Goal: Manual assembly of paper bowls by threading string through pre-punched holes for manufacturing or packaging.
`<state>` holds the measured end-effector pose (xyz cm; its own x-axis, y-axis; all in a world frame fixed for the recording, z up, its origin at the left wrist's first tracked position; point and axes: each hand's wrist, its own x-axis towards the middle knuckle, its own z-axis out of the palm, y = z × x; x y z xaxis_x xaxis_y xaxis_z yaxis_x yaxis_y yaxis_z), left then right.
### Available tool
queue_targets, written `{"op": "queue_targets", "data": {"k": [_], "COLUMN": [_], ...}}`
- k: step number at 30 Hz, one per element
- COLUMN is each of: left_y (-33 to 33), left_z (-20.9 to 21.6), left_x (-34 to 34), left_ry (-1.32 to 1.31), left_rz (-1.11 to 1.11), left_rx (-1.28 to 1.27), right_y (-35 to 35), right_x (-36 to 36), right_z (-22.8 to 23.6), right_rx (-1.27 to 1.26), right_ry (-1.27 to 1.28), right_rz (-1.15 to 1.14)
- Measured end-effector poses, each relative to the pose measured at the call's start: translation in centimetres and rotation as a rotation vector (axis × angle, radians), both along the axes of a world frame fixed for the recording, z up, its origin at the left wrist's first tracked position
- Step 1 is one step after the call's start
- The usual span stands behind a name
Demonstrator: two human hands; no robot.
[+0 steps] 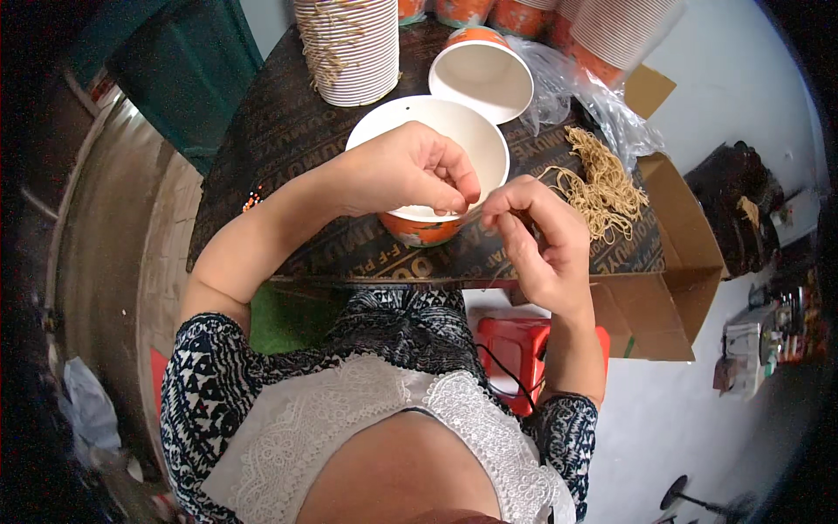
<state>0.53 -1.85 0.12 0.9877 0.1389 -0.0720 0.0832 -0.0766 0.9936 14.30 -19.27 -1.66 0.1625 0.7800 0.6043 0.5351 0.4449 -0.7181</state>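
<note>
Over the near rim of a paper tub (417, 230), white inside and orange-patterned outside, my two hands almost meet. My left hand (408, 170) is closed in a pinch, thumb against fingers. Just to its right, my right hand (546, 244) also pinches, thumb and forefinger together. Whatever is between the fingertips is too small to make out. The tub stands upright on the dark printed tabletop (288, 122). A tangled heap of thin tan cords (607, 196) lies right of my right hand. Behind the upright tub, a second tub (480, 80) lies tipped with its mouth toward me.
A tall stack of nested tubs (358, 52), tan cords hanging on its left side, stands at the back left. More stacked tubs (621, 35) and a clear plastic bag (554, 87) are at the back right. An open cardboard box (685, 253) adjoins the table's right edge. Below is a red stool (511, 354).
</note>
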Motion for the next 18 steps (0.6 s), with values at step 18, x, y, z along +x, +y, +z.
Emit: {"op": "queue_targets", "data": {"k": [18], "left_y": [-0.3], "left_z": [-0.4], "left_x": [0.2], "left_ry": [-0.09], "left_rz": [0.043], "left_rx": [0.057], "right_y": [0.8], "right_x": [-0.6], "right_z": [-1.8], "right_rx": [-0.038], "right_ry": [-0.122], "right_rz": [-0.227]}}
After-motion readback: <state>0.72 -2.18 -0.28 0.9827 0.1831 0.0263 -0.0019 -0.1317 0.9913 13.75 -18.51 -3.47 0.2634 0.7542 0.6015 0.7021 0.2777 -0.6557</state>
